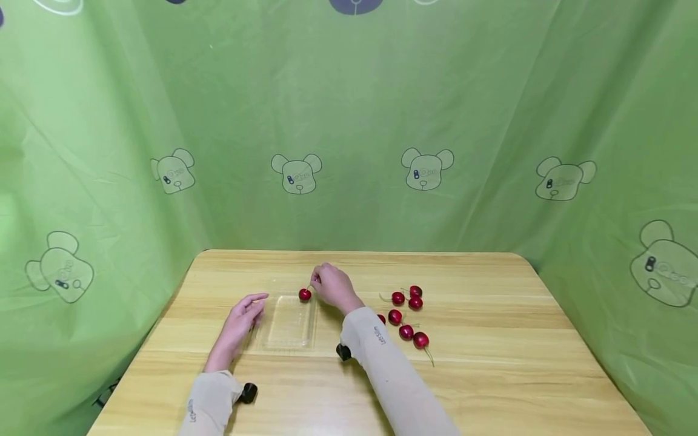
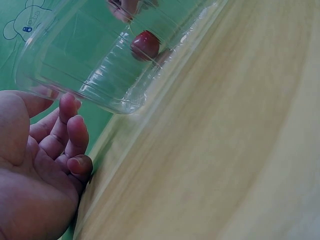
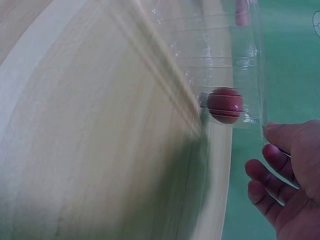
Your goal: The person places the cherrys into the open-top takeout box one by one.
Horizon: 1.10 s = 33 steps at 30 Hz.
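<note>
A clear plastic box (image 1: 289,346) stands on the table with one dark red cherry (image 1: 305,295) at its far right corner. My right hand (image 1: 334,287) is at that corner, and the cherry's stem runs up to its pinched thumb and forefinger. In the right wrist view the same cherry (image 3: 225,105) shows through the ribbed clear wall, beside the right hand (image 3: 292,170). My left hand (image 1: 240,321) is beside the box's left side, fingers loosely bent. The left wrist view has the left hand's fingertips (image 2: 75,127) right at the box's rim.
Several loose cherries (image 1: 406,332), some with stems, lie on the wooden table (image 1: 491,363) right of the box, near the right forearm. The right sleeve (image 1: 392,369) partly covers one of them. A green curtain (image 1: 360,109) hangs around the table's back and sides.
</note>
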Available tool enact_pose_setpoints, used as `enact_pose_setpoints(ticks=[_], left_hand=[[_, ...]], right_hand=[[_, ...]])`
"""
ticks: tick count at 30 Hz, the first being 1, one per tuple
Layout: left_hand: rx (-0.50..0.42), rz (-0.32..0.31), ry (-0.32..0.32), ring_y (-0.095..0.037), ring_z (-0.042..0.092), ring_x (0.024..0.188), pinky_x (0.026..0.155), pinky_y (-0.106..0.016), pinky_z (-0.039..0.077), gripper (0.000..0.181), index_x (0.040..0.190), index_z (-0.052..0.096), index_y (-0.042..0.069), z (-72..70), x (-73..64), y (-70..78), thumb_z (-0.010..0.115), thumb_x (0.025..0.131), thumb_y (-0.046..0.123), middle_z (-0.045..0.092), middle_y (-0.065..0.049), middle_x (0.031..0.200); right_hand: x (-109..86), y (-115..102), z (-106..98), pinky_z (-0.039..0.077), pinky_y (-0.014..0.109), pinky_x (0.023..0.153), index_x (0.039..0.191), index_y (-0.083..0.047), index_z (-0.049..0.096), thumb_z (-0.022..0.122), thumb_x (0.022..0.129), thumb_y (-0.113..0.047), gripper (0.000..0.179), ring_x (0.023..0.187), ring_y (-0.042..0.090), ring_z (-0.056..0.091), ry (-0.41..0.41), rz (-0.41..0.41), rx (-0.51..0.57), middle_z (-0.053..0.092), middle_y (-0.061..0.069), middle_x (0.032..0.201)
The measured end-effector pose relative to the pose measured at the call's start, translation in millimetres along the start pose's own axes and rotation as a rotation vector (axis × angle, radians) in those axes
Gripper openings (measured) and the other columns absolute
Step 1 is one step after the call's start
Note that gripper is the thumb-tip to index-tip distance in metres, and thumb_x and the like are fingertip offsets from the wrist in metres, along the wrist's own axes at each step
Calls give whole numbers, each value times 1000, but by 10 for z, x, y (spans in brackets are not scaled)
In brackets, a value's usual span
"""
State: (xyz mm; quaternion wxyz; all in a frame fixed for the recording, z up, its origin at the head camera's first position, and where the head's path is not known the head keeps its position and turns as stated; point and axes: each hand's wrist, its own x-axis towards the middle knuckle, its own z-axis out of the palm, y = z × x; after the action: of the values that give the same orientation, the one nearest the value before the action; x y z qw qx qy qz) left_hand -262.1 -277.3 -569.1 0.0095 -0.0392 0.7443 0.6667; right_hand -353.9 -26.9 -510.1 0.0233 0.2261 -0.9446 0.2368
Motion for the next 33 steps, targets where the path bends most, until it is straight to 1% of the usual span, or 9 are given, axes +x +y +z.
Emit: enact_pose_setpoints(ticks=[3,9,12,17,21,28,33], left_hand=[[4,4,-2,-11,55,82,71,-21,49,45,146,54,3,-2,-2,3,54,109,29,60,-2,95],[0,-11,10,-10,55,80,70,-20,48,42,144,56,6,3,8,3,54,109,28,59,0,93],[6,-3,10,-10,55,79,69,-20,48,44,145,55,4,5,10,10,54,109,29,59,0,92],[5,-10,10,-12,55,81,70,-22,48,42,144,56,5,11,5,24,55,109,28,60,-3,94],[0,-29,12,-13,55,82,71,-22,49,40,144,57,7,38,-5,9,56,109,27,60,-4,94],[3,-21,-1,-12,56,82,71,-22,49,43,144,56,7,51,-4,22,57,108,30,60,-3,95],[5,-23,2,-12,55,83,72,-22,50,42,145,56,6,36,-27,32,56,109,28,60,-3,95]], right_hand=[[-2,6,-1,49,29,75,92,-13,70,68,101,-18,10,79,13,54,4,-6,-4,60,-1,90],[-5,0,-11,49,29,75,95,-13,71,69,100,-19,8,80,13,55,1,-3,10,61,-1,91],[-10,7,-22,49,29,74,100,-13,72,70,100,-19,6,81,14,56,2,0,31,61,-1,92],[-59,63,-78,49,29,72,109,-12,72,70,99,-21,13,81,13,56,7,2,55,62,-1,92],[-175,165,-175,49,29,72,112,-12,73,70,100,-21,16,81,13,57,5,8,73,63,0,93],[-385,403,-380,49,32,74,115,-10,72,69,101,-19,17,81,14,57,19,38,87,64,0,93],[-555,553,-509,49,35,75,116,-9,72,68,101,-19,18,80,16,57,10,43,108,64,1,94]])
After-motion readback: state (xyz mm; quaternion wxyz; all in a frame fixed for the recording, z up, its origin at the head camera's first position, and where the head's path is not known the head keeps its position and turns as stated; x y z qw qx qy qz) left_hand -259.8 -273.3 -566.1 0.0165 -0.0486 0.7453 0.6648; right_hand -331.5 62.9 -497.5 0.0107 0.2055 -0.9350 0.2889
